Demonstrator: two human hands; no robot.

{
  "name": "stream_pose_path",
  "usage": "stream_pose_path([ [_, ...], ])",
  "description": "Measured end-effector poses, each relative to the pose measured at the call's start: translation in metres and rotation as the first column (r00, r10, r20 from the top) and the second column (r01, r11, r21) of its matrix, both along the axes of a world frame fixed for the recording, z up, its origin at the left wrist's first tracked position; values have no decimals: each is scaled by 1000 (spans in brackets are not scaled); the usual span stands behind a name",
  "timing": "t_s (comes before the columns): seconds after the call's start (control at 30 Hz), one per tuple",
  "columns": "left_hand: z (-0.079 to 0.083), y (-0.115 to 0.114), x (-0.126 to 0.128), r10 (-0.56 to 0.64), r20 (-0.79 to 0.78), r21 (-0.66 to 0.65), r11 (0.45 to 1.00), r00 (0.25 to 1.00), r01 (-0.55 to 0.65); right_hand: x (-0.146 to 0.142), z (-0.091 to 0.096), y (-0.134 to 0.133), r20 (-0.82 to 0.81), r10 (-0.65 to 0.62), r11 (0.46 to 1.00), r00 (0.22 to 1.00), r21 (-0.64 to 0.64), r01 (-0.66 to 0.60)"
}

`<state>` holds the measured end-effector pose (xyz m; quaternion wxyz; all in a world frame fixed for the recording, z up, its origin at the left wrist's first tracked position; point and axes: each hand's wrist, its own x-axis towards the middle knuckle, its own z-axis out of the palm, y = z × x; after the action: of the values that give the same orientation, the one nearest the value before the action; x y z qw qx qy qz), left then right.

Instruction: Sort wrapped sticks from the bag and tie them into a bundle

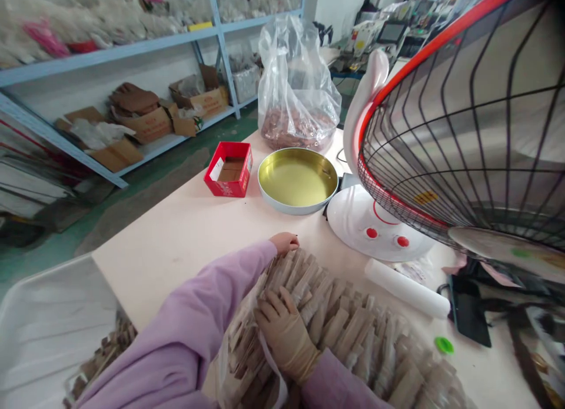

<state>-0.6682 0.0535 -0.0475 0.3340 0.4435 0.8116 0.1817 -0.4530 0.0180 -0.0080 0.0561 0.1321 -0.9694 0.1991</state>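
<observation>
A large heap of brownish strips, bundled in clear plastic, lies on the table in front of me; the bundles (pixel 339 326) overlap in rows. My right hand (pixel 286 335), in a beige glove, rests on their left part with its fingers apart. A pale plastic edge (pixel 271 362) runs beside that hand. At the far end of the heap is my left hand (pixel 285 242), reaching past the bundles with its fingers curled together. What it pinches, if anything, is too small to make out. Both arms wear lilac sleeves.
A red box (pixel 228 169), a round gold-lined tin (pixel 298 179) and a clear bag of brown pieces (pixel 300 103) stand behind. A large red-rimmed fan (pixel 441 120) looms at right, near a white roll (pixel 408 288) and a phone (pixel 468 309). A white bin (pixel 57 315) sits left.
</observation>
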Motion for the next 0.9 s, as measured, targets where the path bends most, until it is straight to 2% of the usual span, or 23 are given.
stream_pose_path([
  [0.1, 7, -17, 7, 8, 14, -4, 1000, 1000, -7, 1, 1, 0, 17, -18, 1000, 1000, -15, 19],
  [0.2, 25, -39, 2, 100, -11, 21, 995, 995, -99, 1, 3, 2, 29, -55, 998, 998, 0, 55],
  [0.27, 39, -65, -5, 195, -48, 27, 981, 980, -194, 2, 4, 3, 24, -78, 997, 997, 12, 78],
  [0.33, 47, -99, -3, 261, -61, -24, 964, 963, -263, 3, 3, 3, 0, -91, 996, 996, 12, 91],
  [0.4, 48, -136, 14, 292, -35, -111, 949, 956, -294, 4, 1, 3, -31, -103, 995, 994, 5, 103],
  [0.5, 32, -177, 59, 335, 31, -183, 928, 942, -324, 5, -2, 1, -60, -128, 992, 990, 3, 129],
  [0.6, 9, -185, 99, 405, 68, -147, 908, 912, -392, 6, -2, 0, -94, -173, 985, 980, -5, 173],
  [0.7, -1, -174, 113, 461, 90, -89, 887, 883, -454, 6, 0, 2, -162, -205, 978, 965, -64, 197],
  [0.8, 8, -171, 106, 470, 103, -81, 882, 877, -464, 6, 3, 5, -209, -205, 976, 956, -122, 182],
  [0.9, 32, -185, 97, 451, 90, -77, 892, 888, -445, 6, 3, 7, -193, -200, 974, 961, -146, 173],
])
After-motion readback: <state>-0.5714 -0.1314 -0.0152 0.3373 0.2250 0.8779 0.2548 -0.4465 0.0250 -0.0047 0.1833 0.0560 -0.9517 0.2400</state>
